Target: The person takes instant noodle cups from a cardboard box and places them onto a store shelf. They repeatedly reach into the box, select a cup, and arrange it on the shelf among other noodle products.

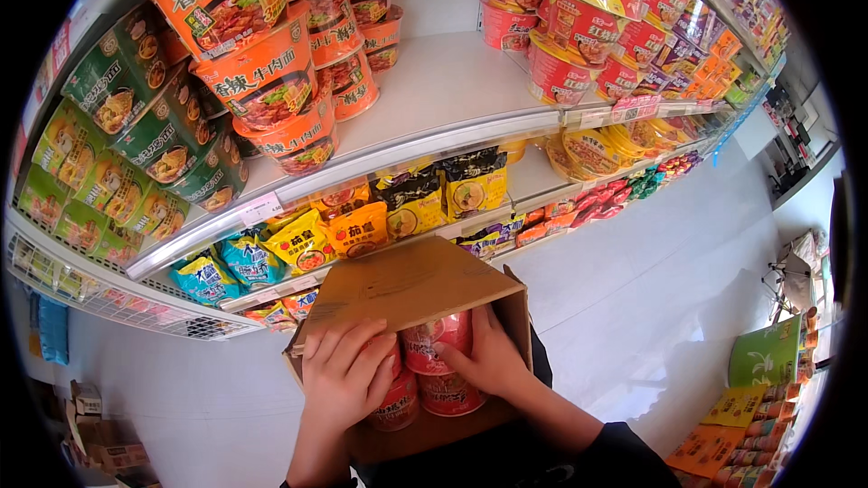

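Observation:
An open cardboard box (407, 281) is held against the body, its opening facing me, with red instant noodle bowls (453, 393) stacked inside. My right hand (491, 359) reaches into the opening, its thumb and fingers around an upper red noodle bowl (427, 346). My left hand (349, 366) lies at the box's left edge, over the bowls on that side; its fingers are partly spread, and whether it grips the box or a bowl cannot be told. Ahead, a shelf (434, 102) carries stacked orange noodle bowls (261, 81) at left and red noodle bowls (576, 27) at right.
Green noodle bowls (169, 135) stand further left on the shelf. Below its metal front edge, bagged noodles (359, 227) and yellow bowls (597, 149) fill lower shelves. Cartons (108, 440) lie on the floor at lower left. More noodle cups (766, 427) and a green box (766, 356) stand at lower right.

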{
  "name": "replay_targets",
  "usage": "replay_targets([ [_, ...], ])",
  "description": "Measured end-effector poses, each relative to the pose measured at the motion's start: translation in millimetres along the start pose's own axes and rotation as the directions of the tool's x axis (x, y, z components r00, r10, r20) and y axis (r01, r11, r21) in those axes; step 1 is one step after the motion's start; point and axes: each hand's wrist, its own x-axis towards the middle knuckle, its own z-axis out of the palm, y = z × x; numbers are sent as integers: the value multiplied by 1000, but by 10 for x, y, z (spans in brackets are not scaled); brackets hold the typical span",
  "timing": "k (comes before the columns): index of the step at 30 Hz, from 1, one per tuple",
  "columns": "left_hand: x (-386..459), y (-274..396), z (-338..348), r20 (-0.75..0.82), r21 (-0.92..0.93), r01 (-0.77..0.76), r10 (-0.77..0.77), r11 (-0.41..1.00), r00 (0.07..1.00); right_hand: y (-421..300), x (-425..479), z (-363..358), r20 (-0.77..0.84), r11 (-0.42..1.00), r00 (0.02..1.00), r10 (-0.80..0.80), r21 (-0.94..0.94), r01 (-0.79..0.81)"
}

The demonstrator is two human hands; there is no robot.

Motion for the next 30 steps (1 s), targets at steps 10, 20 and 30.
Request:
replay_targets([
  [10,9,65,0,35,7,20,-20,1000,999,-297,-108,-1037,-250,956,928,-276,-171,238],
  [20,-3,8,-2,-22,10,-4,4,1000,1000,-252,-110,-619,-256,823,784,-565,-112,556],
  [30,-132,-60,88,-234,-256,-9,-52,967,971,62,-180,-15,-115,978,992,-45,-208,20],
])
